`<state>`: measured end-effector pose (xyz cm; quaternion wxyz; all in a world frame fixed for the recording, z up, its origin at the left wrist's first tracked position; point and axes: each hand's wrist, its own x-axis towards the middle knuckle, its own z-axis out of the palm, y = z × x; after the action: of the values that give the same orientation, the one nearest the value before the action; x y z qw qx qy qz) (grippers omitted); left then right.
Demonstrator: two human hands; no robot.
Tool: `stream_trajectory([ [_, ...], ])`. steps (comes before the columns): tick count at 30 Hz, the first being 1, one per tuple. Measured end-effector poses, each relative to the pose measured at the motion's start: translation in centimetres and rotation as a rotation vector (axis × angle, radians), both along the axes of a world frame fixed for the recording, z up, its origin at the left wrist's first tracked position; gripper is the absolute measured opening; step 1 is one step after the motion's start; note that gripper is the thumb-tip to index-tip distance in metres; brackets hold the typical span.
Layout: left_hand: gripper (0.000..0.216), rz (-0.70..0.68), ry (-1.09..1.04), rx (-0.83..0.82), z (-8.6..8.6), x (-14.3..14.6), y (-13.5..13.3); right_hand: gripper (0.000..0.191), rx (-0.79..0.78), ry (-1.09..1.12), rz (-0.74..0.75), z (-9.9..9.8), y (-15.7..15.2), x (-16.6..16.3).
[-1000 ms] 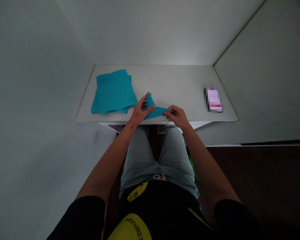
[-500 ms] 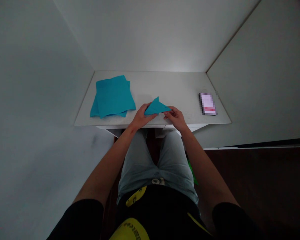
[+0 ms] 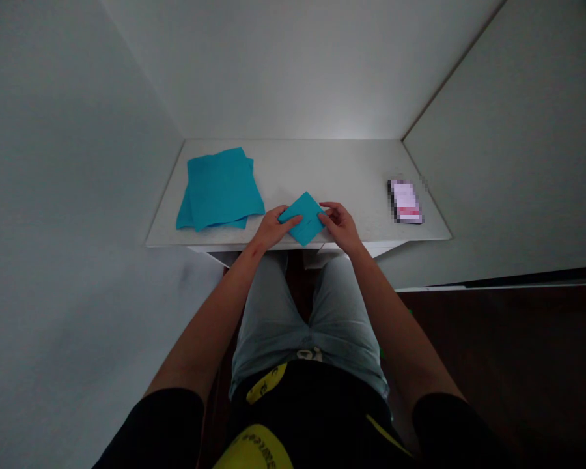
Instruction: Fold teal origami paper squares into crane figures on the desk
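A folded blue sheet of paper (image 3: pixel 306 228), now a small diamond with one corner pointing at me, is held near the front edge of the white table. My left hand (image 3: pixel 272 226) grips its left corner, the thumb lying across the top face and the fingers underneath. At the right corner, my right hand (image 3: pixel 340 225) pinches the paper between thumb and fingers. Some fingertips are hidden behind the sheet. To the left lie larger blue sheets (image 3: pixel 223 189), loosely stacked and turned at different angles.
The white table (image 3: pixel 332 166) is set between walls at the back, left and right. A phone-like object (image 3: pixel 405 200), blurred by pixelation, lies near its right end. My legs (image 3: pixel 268 312) are below the front edge.
The paper has gone from a triangle with a raised tip to a diamond facing me. My left thumb now lies on top of it. The stacked sheets have stayed put.
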<state>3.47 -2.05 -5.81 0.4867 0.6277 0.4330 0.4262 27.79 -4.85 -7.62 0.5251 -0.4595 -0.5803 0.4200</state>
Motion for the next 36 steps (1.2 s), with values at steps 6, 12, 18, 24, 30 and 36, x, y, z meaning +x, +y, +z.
stream_trajectory([
  [6,0.056,0.095,-0.147,-0.028,-0.9,-0.2,0.8,0.065,-0.038,-0.055,0.096,0.3,-0.3,0.0],
  [12,0.073,0.074,-0.225,-0.053,-1.3,-0.4,1.2,0.073,-0.119,-0.072,0.221,0.6,-0.3,-0.2],
  [18,0.081,0.106,-0.160,0.088,-2.5,0.3,1.3,0.071,-0.050,-0.006,0.058,0.5,-0.1,-0.3],
  [24,0.097,-0.033,0.082,0.350,-1.5,-0.4,0.1,0.069,-0.059,0.041,-0.070,0.9,0.1,-0.1],
  [30,0.049,-0.088,0.041,0.258,-0.8,-0.2,0.3,0.061,-0.163,0.058,0.017,1.7,0.2,0.0],
  [36,0.052,0.112,-0.163,0.028,-0.4,-0.6,1.1,0.062,-0.086,0.091,-0.001,1.8,-0.3,0.7],
])
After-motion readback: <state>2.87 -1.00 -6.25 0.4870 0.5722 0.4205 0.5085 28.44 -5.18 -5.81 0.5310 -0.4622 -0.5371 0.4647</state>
